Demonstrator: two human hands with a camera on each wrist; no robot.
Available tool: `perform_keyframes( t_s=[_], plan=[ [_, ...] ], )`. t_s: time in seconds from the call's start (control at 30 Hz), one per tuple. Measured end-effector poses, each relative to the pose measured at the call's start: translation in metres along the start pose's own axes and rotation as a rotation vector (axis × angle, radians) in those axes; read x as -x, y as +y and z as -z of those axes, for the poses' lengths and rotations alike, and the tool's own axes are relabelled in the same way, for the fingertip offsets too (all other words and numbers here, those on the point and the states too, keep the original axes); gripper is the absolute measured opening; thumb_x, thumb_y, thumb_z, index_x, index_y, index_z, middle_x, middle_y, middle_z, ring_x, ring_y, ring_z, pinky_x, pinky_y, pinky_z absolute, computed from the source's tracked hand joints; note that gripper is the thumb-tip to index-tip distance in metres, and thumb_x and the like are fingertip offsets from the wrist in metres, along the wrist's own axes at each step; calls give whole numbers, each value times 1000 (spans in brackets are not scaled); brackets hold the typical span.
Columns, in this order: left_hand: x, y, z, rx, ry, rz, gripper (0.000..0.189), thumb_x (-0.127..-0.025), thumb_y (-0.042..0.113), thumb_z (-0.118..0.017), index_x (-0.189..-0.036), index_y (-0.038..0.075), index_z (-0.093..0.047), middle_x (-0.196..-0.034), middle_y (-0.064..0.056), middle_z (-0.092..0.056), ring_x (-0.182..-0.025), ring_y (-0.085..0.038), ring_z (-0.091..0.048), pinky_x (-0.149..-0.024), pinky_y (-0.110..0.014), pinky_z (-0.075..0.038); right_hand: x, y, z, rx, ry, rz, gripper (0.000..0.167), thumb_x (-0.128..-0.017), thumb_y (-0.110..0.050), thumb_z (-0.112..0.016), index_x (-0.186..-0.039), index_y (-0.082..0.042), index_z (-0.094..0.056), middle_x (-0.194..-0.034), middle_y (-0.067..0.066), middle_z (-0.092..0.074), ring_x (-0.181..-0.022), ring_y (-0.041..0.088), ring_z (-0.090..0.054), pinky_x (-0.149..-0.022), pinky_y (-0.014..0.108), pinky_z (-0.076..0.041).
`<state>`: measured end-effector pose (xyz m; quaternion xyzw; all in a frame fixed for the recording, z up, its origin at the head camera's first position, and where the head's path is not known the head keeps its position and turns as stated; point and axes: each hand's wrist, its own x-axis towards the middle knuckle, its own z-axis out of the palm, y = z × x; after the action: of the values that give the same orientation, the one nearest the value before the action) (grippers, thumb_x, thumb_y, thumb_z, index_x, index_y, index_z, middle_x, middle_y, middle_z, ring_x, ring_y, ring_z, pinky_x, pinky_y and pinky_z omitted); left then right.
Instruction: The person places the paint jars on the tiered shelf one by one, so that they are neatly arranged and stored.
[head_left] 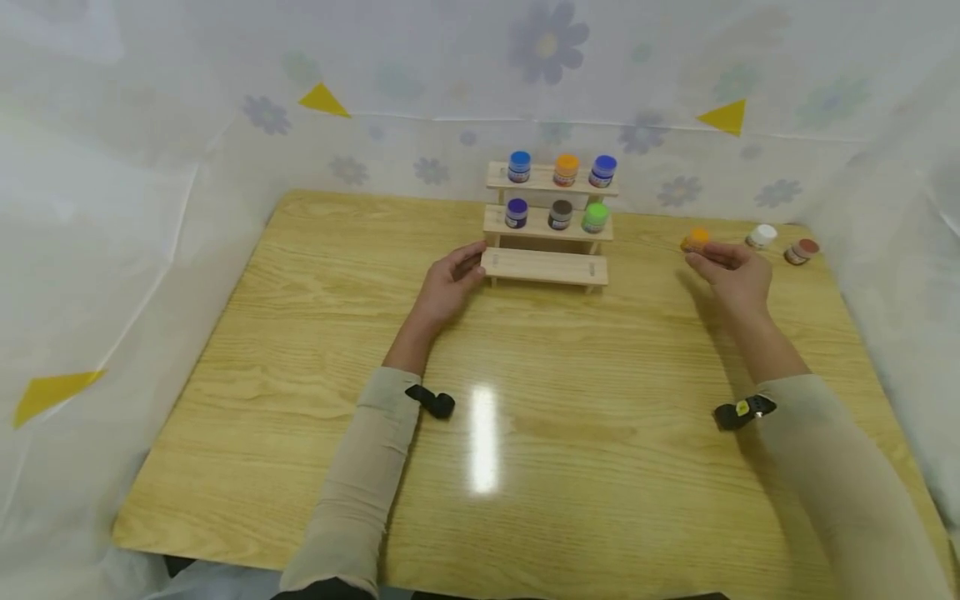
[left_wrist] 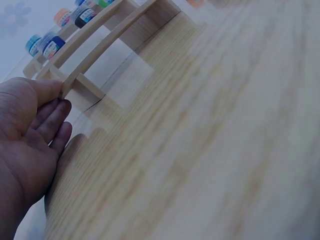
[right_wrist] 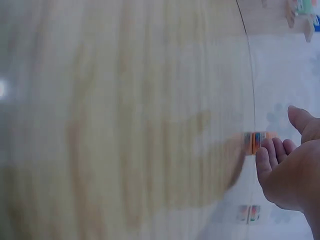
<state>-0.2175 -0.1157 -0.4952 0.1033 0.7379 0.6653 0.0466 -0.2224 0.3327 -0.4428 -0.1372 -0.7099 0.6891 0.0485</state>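
Observation:
My left hand (head_left: 447, 287) holds the left end of a three-step wooden rack (head_left: 543, 265), its thumb and fingers at the lowest step. In the left wrist view, the thumb meets the end of that step. Small paint jars stand on the two upper steps, among them a green jar (head_left: 596, 218) and a dark brown jar (head_left: 560, 216). Over on the right, my right hand (head_left: 738, 279) is beside an orange paint jar (head_left: 694, 242) on the table. Thumb and fingers are apart, not closed round it; in the right wrist view the fingers partly cover the jar (right_wrist: 248, 143).
A white-capped jar (head_left: 762, 237) and a red-brown-capped jar (head_left: 802, 252) stand right of the orange one, near the table's far right corner. Flowered white sheeting (head_left: 450, 92) encloses the wooden table (head_left: 585, 450) at the back and sides.

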Motion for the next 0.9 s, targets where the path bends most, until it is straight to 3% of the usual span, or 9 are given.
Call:
perform_keyframes(
  t_s=[0.17,0.43,0.67,0.9],
  plan=[
    [0,1,-1,1,-4,5,50,-109,13,-60,-157,6,-50,-161,-7,-50,-149,-23,-47,-120,-36,-44,-8,4,16,-27,84,-81,31,-88,-8,-86,-118,-5,-76,-91,-9,-74,-91,5,-65,-76,10,-58],
    [0,0,1,-15,3,1,49,-110,14,-59,-157,7,-50,-160,-6,-52,-147,-21,-49,-118,-33,-45,-29,8,22,22,56,-60,44,-90,-13,-86,-128,-1,-68,-108,-3,-67,-96,5,-62,-78,9,-56],
    [1,-3,2,-2,5,-7,49,-109,14,-60,-157,8,-51,-160,-6,-52,-147,-22,-49,-118,-34,-45,-48,13,9,296,57,14,55,-89,-28,-87,-134,-5,-65,-110,-11,-66,-92,-2,-62,-76,6,-53],
    [-1,-4,2,-3,1,-15,49,-109,15,-60,-157,9,-51,-160,-6,-52,-147,-21,-49,-118,-33,-46,-55,18,4,411,69,60,50,-93,-27,-83,-134,-5,-66,-107,-14,-65,-90,-4,-60,-76,5,-52]
  ],
)
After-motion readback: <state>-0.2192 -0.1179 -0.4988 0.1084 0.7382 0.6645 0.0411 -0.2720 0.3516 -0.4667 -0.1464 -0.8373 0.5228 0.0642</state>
